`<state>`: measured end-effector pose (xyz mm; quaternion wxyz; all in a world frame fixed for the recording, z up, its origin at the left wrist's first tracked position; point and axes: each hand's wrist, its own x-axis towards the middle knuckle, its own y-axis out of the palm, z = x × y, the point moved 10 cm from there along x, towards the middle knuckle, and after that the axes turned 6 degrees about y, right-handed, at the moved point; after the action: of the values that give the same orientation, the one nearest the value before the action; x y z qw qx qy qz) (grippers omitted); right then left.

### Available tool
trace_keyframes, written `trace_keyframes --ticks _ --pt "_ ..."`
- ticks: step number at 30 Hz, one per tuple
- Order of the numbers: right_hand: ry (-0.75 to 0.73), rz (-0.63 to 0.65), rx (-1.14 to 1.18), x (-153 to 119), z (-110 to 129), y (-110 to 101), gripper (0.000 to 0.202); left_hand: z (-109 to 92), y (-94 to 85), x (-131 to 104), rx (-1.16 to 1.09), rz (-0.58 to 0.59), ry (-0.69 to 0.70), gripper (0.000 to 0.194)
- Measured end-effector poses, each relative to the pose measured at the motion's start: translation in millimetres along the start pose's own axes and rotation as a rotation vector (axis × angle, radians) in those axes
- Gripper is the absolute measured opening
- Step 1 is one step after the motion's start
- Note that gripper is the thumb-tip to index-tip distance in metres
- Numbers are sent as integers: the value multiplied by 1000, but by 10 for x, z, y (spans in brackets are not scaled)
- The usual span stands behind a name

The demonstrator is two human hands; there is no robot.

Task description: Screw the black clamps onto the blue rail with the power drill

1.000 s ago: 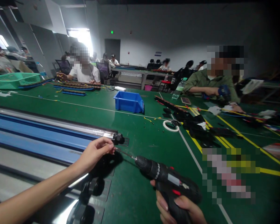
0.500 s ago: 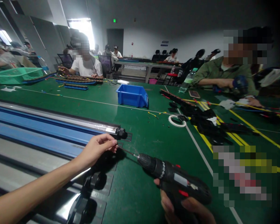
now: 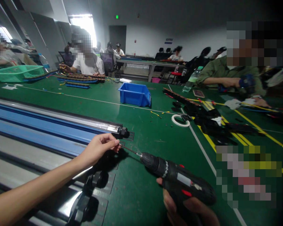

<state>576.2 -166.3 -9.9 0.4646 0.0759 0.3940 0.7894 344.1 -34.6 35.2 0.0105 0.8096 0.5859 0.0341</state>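
My right hand is wrapped round the grip of a black cordless drill with red details. A long thin driver bit sticks out of its chuck, pointing up and left. At the bit's far end, the thumb and forefinger of my left hand are pinched together; what is between them is too small to make out. Under and beside my left arm lie long blue and grey metal profiles with black end fittings and flat end plates.
A blue bin stands on the green table beyond my hands. To its right lie a white tape roll, black parts and a bottle. A green basket is at far left. Co-workers sit across the table.
The view has shifted slightly. My left fingers stay pinched at the bit's end, and the drill stays in my right hand, both in nearly the same place.
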Motion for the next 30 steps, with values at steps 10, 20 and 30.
trace_keyframes --ticks 10,20,30 --pt "-14 27 -38 23 53 33 51 31 21 10 43 28 -17 31" --pt "-19 40 27 26 27 -7 51 -144 142 -29 168 106 67 34" --pt "3 -51 237 300 157 -215 43 -664 -195 315 954 50 436 30"
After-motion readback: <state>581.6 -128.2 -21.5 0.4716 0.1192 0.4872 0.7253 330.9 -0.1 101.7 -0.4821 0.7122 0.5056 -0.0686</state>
